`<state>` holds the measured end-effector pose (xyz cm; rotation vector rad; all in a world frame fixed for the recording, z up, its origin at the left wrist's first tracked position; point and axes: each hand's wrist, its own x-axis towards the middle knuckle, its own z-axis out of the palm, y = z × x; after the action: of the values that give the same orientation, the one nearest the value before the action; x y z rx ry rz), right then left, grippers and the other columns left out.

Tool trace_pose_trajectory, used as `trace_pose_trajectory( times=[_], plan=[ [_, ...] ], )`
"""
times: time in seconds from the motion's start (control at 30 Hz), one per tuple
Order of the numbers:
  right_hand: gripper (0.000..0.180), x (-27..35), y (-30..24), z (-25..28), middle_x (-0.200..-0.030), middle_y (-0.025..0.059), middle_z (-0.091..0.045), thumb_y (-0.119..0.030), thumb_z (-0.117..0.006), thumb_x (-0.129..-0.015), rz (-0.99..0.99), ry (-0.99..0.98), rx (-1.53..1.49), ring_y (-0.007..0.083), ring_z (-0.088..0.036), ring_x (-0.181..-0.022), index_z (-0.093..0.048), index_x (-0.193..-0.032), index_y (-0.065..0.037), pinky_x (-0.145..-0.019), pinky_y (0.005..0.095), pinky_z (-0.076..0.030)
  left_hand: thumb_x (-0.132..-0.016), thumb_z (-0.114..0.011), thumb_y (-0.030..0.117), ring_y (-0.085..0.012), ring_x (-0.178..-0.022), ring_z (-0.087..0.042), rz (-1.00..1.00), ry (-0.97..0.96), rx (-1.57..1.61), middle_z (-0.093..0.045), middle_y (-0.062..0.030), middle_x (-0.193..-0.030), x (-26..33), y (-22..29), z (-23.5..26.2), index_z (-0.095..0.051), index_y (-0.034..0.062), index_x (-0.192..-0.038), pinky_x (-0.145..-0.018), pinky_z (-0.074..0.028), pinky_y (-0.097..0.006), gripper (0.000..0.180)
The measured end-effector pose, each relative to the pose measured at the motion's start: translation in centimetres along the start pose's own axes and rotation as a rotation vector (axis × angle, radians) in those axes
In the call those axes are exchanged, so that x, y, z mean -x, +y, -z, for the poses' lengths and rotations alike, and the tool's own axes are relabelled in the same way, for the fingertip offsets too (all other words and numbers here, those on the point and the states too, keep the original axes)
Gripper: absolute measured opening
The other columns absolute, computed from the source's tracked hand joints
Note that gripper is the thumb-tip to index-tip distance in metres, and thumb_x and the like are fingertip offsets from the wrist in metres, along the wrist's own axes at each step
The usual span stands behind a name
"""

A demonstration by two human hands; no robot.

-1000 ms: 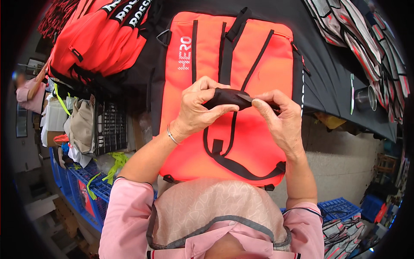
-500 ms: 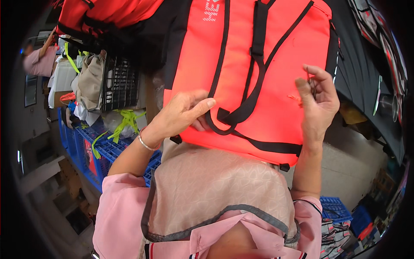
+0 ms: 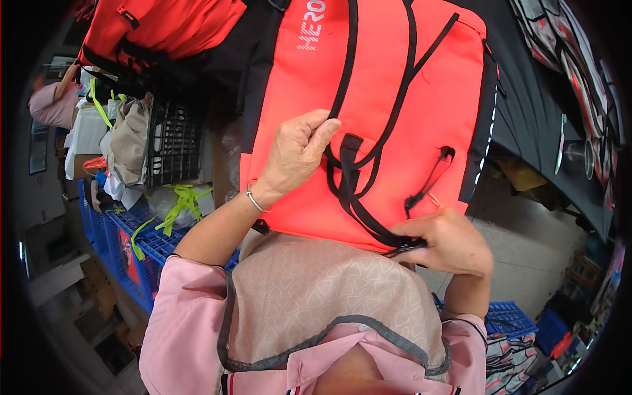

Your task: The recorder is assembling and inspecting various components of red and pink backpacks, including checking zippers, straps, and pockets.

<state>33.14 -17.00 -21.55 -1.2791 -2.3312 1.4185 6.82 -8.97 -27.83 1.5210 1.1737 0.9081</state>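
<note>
The coral backpack (image 3: 424, 125), probably light and soft, lies across the near edge of the counter (image 3: 530, 131), best gripped by its shoulder strap (image 3: 376, 76), which the left hand (image 3: 297, 150) pinches while the right hand (image 3: 454, 241) closes around black webbing (image 3: 359, 212).

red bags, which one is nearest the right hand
The red bag in mid-view, its lower edge beside the right hand; the other red bags are bunched at upper left.

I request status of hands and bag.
Left hand gripping shoulder strap. Right hand on black webbing. Bag, straps facing up. Dark looped item near right hand.
</note>
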Motion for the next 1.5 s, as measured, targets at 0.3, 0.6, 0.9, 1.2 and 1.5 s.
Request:
trace_pose_trajectory(
  times=[0.3, 0.6, 0.9, 1.2, 1.5],
  plan=[
    [0.021, -7.1, 2.3, 0.3, -0.060, -0.0045, -0.049, -0.017, -0.075, -0.083, -0.127, 0.823, -0.668, 0.0039, -0.042, -0.058, -0.070, -0.091, 0.002, -0.053, 0.0222, -0.033, -0.102, -0.053, 0.026, -0.0010, -0.068, -0.050, 0.269, -0.140, 0.298, -0.050, 0.0062, -0.072, 0.5, 1.3, -1.6, -0.058, 0.0037, -0.084, -0.057, -0.047, -0.020, 0.030],
    [0.030, -8.2, 2.8, 1.1, -0.058, -0.0076, -0.038, -0.021, -0.074, -0.085, -0.154, 0.773, -0.626, 0.0030, -0.032, -0.056, -0.057, -0.069, -0.003, -0.051, 0.0249, -0.024, -0.088, -0.074, 0.014, -0.0074, -0.084, -0.063, 0.415, -0.323, 0.427, -0.068, -0.0004, -0.093, 1.7, 2.3, -1.8, -0.065, 0.0009, -0.108, -0.075, -0.054, -0.024, 0.026],
    [0.025, -8.4, 3.5, 1.3, -0.060, -0.0081, -0.042, -0.019, -0.073, -0.086, -0.127, 0.836, -0.730, 0.0030, -0.034, -0.057, -0.062, -0.074, -0.001, -0.051, 0.0238, -0.027, -0.075, -0.079, 0.007, -0.0326, -0.136, -0.041, -0.443, -0.121, -0.118, -0.041, -0.0195, -0.147, 0.4, 1.6, -2.6, -0.073, 0.0062, -0.090, -0.109, -0.038, -0.046, 0.016],
    [0.024, -6.7, 4.0, 0.1, -0.059, 0.0003, -0.050, -0.018, -0.075, -0.084, -0.219, 0.746, -0.471, 0.0076, -0.043, -0.055, -0.066, -0.094, 0.002, -0.051, 0.0261, -0.036, -0.070, -0.067, -0.004, -0.0242, -0.110, -0.063, -0.968, -0.221, -0.621, -0.069, -0.0044, -0.111, -1.3, -1.2, -1.3, -0.062, 0.0037, -0.070, -0.109, -0.041, -0.049, 0.009],
    [0.031, -2.2, 2.5, -3.4, -0.077, 0.0061, -0.065, -0.019, -0.082, -0.074, -0.015, 1.004, 0.158, 0.0201, -0.063, -0.065, -0.068, -0.097, -0.003, -0.056, 0.0309, -0.048, -0.072, -0.063, -0.005, -0.0252, -0.102, -0.065, -1.024, -0.171, -0.645, -0.068, -0.0062, -0.107, -1.7, -1.9, -1.9, -0.056, 0.0019, -0.066, -0.098, -0.052, -0.046, 0.011]
  ],
)
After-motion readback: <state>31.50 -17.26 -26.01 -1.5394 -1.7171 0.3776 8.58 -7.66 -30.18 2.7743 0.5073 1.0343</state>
